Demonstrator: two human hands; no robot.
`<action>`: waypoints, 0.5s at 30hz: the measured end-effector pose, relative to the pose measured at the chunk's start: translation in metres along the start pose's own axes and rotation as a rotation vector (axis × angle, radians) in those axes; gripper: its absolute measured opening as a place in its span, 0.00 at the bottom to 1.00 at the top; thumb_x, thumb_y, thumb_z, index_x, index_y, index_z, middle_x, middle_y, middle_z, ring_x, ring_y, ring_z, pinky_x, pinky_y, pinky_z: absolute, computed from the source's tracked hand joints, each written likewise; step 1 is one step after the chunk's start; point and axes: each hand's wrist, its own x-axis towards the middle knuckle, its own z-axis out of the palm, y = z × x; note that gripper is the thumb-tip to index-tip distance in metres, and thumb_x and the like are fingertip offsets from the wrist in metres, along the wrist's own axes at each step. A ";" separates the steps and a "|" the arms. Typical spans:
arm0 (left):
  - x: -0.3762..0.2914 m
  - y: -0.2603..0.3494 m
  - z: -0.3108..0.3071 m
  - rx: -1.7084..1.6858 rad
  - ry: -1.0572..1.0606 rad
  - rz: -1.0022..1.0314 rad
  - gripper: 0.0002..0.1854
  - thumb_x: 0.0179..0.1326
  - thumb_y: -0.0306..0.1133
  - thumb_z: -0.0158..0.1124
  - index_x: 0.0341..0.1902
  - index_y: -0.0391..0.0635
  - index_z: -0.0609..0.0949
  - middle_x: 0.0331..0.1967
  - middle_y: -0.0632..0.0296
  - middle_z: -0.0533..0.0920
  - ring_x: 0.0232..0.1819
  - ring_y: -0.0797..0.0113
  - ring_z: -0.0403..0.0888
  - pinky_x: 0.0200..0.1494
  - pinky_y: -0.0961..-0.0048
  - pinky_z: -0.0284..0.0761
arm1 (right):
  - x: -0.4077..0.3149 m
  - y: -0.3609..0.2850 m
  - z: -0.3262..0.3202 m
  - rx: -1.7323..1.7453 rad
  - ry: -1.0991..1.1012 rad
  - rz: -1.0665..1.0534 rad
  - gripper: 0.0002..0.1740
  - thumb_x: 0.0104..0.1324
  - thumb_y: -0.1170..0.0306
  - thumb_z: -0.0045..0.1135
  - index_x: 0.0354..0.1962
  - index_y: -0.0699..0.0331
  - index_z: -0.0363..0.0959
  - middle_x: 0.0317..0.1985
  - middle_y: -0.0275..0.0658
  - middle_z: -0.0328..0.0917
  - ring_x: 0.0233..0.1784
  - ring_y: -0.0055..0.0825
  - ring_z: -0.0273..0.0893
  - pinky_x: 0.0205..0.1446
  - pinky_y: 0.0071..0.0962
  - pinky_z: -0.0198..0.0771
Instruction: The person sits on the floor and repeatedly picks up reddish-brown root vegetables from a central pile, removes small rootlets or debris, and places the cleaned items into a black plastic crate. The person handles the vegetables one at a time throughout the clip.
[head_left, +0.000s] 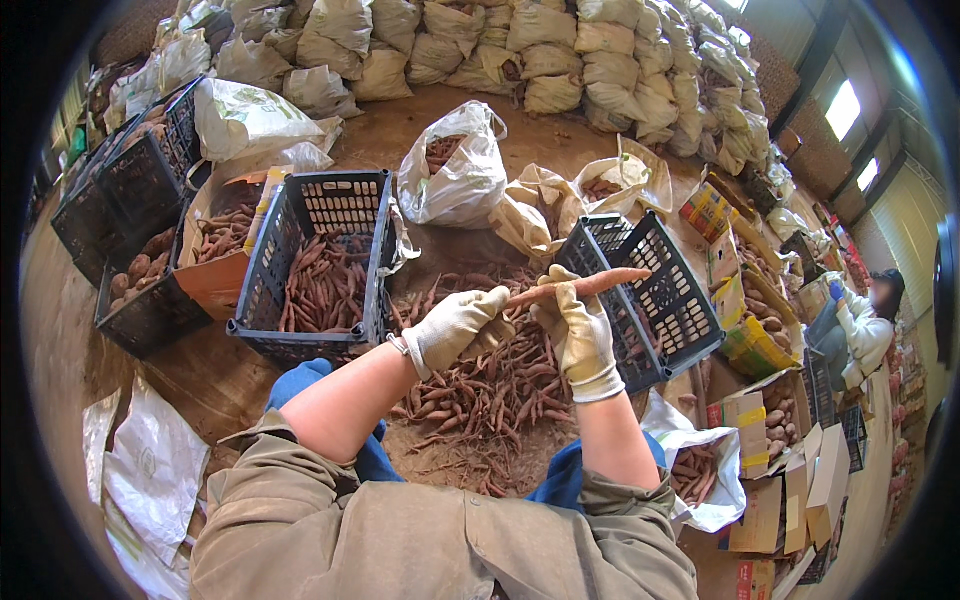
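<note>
A long, thin sweet potato (607, 282) is stretched between my two gloved hands, above a loose heap of sweet potatoes (487, 390) on the dirt floor. My left hand (459, 326) pinches its left end. Around its middle, the fingers of my right hand (574, 315) are closed, and the pointed right end sticks out past them. To the left stands a dark plastic crate (352, 341) partly filled with slender sweet potatoes (324, 281). Another dark crate (671, 300) is just right of my right hand, with a few roots visible low inside.
A white sack (457, 180) and open paper-like bags (536, 210) hold roots ahead. Cardboard boxes (750, 502) and a white bag (712, 502) stand at right. Stacked crates (142, 180) are at left, piled sacks (547, 67) at the back. A person (855, 330) sits at far right.
</note>
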 end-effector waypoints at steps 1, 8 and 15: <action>-0.001 0.000 0.001 0.014 0.009 0.005 0.21 0.70 0.52 0.52 0.40 0.46 0.80 0.26 0.66 0.82 0.19 0.81 0.75 0.18 0.84 0.65 | 0.000 0.002 0.001 0.049 0.008 0.021 0.17 0.70 0.66 0.54 0.54 0.62 0.69 0.45 0.34 0.77 0.46 0.23 0.78 0.48 0.22 0.79; -0.007 -0.021 0.007 0.503 0.057 0.683 0.11 0.65 0.39 0.63 0.31 0.46 0.81 0.21 0.62 0.78 0.18 0.72 0.71 0.23 0.74 0.66 | -0.003 0.025 0.004 0.330 -0.072 0.232 0.18 0.68 0.65 0.57 0.52 0.65 0.68 0.38 0.38 0.78 0.39 0.28 0.79 0.44 0.27 0.78; -0.020 -0.012 0.019 1.062 -0.098 1.230 0.12 0.56 0.37 0.68 0.23 0.50 0.74 0.16 0.58 0.72 0.19 0.52 0.73 0.22 0.59 0.66 | -0.007 0.018 0.005 0.220 -0.113 0.431 0.17 0.72 0.61 0.48 0.49 0.67 0.70 0.28 0.30 0.71 0.26 0.20 0.70 0.33 0.18 0.70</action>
